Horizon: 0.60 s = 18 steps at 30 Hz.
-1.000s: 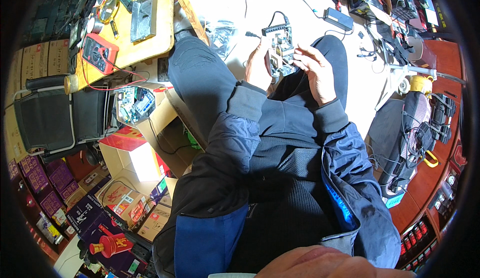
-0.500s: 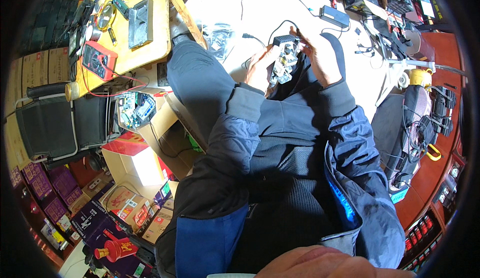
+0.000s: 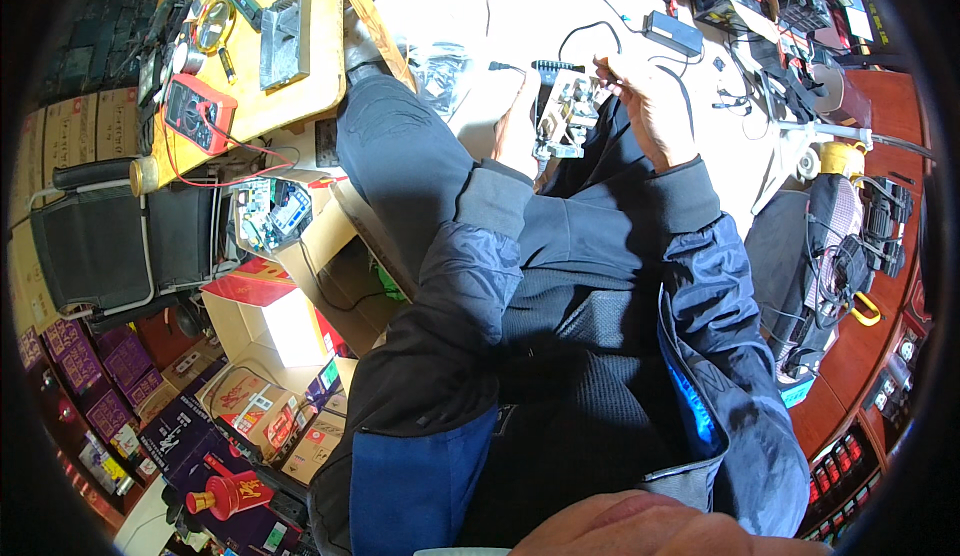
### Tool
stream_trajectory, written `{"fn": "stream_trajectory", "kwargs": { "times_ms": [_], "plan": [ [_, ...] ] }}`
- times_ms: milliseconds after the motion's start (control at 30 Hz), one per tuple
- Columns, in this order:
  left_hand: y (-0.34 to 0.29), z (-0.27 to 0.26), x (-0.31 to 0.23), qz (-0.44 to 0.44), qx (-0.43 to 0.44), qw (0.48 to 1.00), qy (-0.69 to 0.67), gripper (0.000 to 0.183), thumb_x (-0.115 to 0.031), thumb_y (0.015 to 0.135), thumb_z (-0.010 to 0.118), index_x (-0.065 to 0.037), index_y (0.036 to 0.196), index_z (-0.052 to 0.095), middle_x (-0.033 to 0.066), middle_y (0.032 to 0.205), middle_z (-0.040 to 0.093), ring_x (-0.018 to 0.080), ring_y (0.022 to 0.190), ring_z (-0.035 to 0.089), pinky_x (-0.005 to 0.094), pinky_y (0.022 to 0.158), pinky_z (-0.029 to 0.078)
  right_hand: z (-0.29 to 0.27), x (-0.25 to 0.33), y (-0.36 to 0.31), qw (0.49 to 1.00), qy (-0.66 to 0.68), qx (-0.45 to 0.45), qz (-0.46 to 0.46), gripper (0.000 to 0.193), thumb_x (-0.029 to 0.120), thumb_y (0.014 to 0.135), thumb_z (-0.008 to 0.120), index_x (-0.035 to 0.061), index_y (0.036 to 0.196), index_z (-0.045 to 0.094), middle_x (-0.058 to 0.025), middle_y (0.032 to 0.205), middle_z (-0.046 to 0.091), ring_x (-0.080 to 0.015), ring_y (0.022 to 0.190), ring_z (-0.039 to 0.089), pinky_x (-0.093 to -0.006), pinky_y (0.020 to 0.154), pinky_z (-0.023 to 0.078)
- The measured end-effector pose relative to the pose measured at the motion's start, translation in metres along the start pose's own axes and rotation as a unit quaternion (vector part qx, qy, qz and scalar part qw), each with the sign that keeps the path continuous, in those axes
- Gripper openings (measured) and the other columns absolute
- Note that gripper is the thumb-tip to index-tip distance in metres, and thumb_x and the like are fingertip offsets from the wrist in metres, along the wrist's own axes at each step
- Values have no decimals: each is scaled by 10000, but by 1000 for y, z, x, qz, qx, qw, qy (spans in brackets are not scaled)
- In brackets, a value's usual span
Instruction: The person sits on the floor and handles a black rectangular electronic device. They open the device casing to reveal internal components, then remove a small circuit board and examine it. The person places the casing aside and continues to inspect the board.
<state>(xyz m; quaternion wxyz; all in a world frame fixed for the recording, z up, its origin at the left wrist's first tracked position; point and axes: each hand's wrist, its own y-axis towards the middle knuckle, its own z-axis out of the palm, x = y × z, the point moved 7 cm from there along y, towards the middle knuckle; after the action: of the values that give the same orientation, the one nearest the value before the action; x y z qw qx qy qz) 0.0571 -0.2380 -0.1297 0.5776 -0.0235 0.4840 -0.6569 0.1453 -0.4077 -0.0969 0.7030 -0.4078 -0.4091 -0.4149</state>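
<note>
My left hand (image 3: 514, 134) is wrapped round the left side of a small bare circuit board (image 3: 568, 116), crowded with pale and silvery parts, above my lap. A black finned piece (image 3: 552, 66) runs along its far edge. My right hand (image 3: 650, 116) is raised at the board's right, thumb and fingertips drawn together close to its far right corner; whatever they pinch is too small to make out. A black cable (image 3: 590, 26) arches just beyond the board.
A yellow workbench (image 3: 300, 116) at the far left bears a red multimeter (image 3: 198, 114), a grey tray (image 3: 286, 41) and hand tools. Open cardboard boxes (image 3: 270, 316) stand at my left. A black power adapter (image 3: 672, 33) lies on the white surface ahead, with cables around it.
The board has turned in my left hand and its finned edge now faces away. My right fingertips have moved slightly and come closer together beside the far right corner.
</note>
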Motion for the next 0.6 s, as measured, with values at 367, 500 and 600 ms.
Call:
{"fn": "stream_trajectory", "kwargs": {
  "times_ms": [367,500,600],
  "plan": [
    [-16,5,-31,201,74,977,13,482,-342,1004,667,3,1332,598,87,1220,656,168,1094,634,298,942,518,-17,-2,-31,995,99,-6,-16,225,177,986,681,7,1126,725,-80,1009,724,-161,926,681,-357,889,567],
    [-35,18,-56,366,106,902,205,469,-203,1020,587,27,1419,498,145,1325,609,232,1200,611,342,1027,494,-19,2,-46,994,110,17,-1,236,162,992,662,-9,1148,709,-102,1052,717,-184,952,684,-380,921,568],
    [-30,15,-55,289,140,943,85,643,-285,932,724,31,1445,500,144,1339,613,230,1216,598,339,1050,465,-16,4,-56,992,123,31,-1,246,155,993,653,-19,1162,696,-118,1092,710,-205,993,684,-391,945,563]
  ]
}}
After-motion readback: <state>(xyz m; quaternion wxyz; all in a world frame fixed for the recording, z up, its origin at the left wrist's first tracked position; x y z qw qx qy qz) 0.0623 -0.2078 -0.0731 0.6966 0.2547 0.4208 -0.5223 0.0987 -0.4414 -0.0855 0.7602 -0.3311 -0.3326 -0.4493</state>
